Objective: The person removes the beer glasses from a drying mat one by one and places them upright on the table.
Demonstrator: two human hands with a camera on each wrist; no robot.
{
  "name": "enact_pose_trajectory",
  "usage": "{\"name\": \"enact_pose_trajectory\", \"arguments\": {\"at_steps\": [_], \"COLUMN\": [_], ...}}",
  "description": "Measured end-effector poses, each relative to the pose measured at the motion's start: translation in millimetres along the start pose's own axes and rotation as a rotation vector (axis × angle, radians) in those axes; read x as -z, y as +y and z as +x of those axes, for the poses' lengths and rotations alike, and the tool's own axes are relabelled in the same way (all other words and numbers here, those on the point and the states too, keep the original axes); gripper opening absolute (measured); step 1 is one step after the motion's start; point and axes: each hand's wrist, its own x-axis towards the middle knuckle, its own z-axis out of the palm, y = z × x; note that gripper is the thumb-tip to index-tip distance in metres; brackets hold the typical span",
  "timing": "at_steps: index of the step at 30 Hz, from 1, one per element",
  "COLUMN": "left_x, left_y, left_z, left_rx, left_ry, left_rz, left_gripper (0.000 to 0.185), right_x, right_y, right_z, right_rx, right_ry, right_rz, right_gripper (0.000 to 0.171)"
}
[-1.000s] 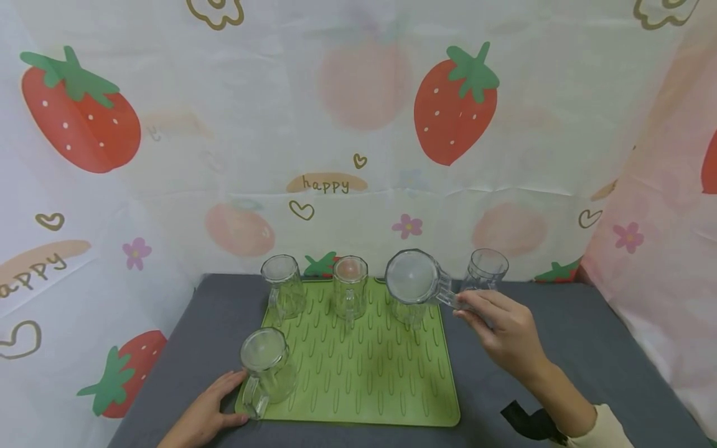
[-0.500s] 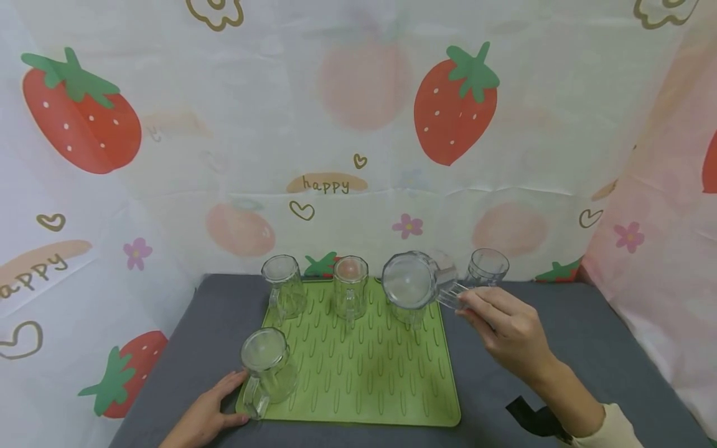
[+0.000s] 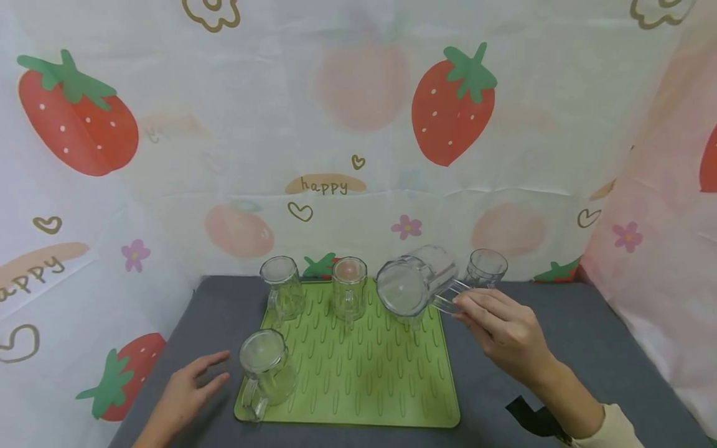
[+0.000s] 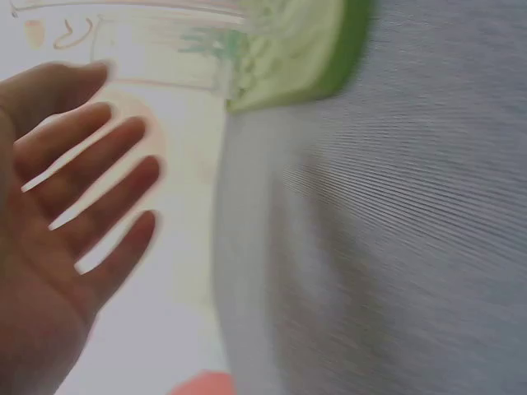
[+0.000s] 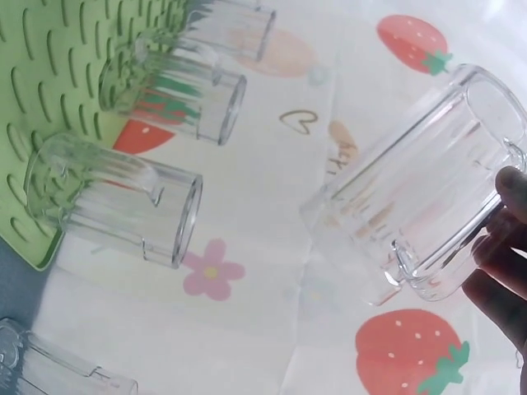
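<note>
My right hand [image 3: 506,333] pinches the handle of a clear glass mug [image 3: 422,274], held tilted above the back right of a green ribbed mat [image 3: 370,373]. In the right wrist view that mug [image 5: 420,181] leans, with thumb and fingers at its handle. Beneath it in the head view, another glass mug [image 3: 413,323] is mostly hidden. A front-left mug [image 3: 271,373] stands at the mat's corner, its handle toward me. My left hand [image 3: 185,392] is left of it, apart from it, fingers extended. In the left wrist view, the left hand's fingers [image 4: 99,218] are spread and hold nothing.
Two more glass mugs stand along the mat's back edge, a left one [image 3: 285,292] and a middle one [image 3: 350,292]. Off the mat at the back right is another [image 3: 487,266] on the grey tabletop [image 3: 588,348]. A strawberry-print curtain [image 3: 358,124] hangs close behind.
My left hand has drawn away to the left from the front-left mug. The mug in my right hand has tilted, so that more of its side shows and its near end sits lower.
</note>
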Motion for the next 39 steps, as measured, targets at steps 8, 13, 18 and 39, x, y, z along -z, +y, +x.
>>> {"name": "enact_pose_trajectory", "arguments": {"at_steps": [8,13,18,39], "left_x": [14.2,20.9,24.9,18.4], "left_y": [35.7,61.9,93.3,202.7], "left_z": [21.1,33.7,45.9,98.0], "left_rx": [-0.17,-0.157,-0.231,-0.162], "left_ry": [0.311,0.329,0.346,-0.2], "left_rz": [-0.103,-0.252,-0.381,-0.742], "left_gripper": [0.025,0.025,0.025,0.038], "right_x": [0,-2,-3,-7], "right_y": [-2,-3,-3,-5], "right_z": [2,4,5,7], "right_rx": [0.029,0.062,0.083,0.209], "right_ry": [-0.01,-0.014,-0.021,-0.004], "right_rz": [0.001,-0.015,-0.025,-0.077], "right_gripper": [0.036,0.036,0.035,0.029]}}
